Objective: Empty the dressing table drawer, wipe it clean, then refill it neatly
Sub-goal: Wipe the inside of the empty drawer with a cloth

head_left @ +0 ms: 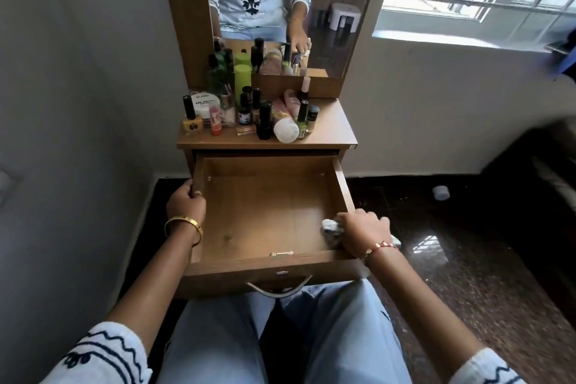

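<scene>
Wiping looks to be the step in hand: the drawer (pixel 265 212) stands pulled out and bare; the left hand (pixel 186 203) grips its left wall; the right hand (pixel 363 229) clutches a crumpled cloth (pixel 331 225) at its near right corner; overlapping strokes into every corner should serve best; bottles (pixel 249 109) wait on the tabletop (pixel 330 128).

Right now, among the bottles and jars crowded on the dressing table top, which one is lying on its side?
The white-capped bottle at the front edge, just right of the tall black bottle. It lies tipped over with its round cap facing the camera, while its neighbours stand upright.
</scene>
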Demonstrator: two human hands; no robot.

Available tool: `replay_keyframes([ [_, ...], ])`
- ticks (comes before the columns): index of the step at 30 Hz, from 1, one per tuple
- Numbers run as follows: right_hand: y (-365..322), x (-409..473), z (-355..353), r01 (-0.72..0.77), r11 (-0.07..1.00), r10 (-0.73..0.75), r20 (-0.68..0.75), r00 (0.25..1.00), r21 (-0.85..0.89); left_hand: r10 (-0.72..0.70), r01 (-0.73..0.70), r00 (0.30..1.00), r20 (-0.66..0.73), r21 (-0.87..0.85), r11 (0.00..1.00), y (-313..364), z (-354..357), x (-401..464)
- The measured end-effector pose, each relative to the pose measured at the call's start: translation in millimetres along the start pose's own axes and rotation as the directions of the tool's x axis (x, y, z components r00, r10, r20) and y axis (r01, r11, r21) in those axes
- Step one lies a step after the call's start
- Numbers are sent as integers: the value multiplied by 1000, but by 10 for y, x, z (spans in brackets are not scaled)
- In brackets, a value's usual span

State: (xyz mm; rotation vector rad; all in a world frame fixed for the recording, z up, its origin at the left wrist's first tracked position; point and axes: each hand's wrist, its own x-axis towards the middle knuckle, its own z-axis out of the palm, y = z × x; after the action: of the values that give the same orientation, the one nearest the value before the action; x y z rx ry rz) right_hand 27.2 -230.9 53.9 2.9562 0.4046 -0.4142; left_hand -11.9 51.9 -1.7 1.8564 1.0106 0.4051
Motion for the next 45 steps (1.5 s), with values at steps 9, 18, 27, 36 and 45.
replay_keyframes([
  [9,-212,551,-204,-16,997,-26,-537,843,-74,12,-12,1000,5,40,999,28,-26,-47],
  [18,-100,463,-21,16,985,-8,-50,999,169,0,0,1000,7,51,999,-2,-16,-7],
  [27,-186,535,113,-103,985,122,-141,982,136,-24,24,1000,-6,-6,1000,-22,-1,8],
  [36,-419,1179,-148,-169,984,176,-279,944,47,-52,50,998,-30,-74,996,-31,6,41],
  [45,-989,1169,-207,-44,846,245,-313,918,531,-110,106,994,-13,-183,977,-57,0,79],
])
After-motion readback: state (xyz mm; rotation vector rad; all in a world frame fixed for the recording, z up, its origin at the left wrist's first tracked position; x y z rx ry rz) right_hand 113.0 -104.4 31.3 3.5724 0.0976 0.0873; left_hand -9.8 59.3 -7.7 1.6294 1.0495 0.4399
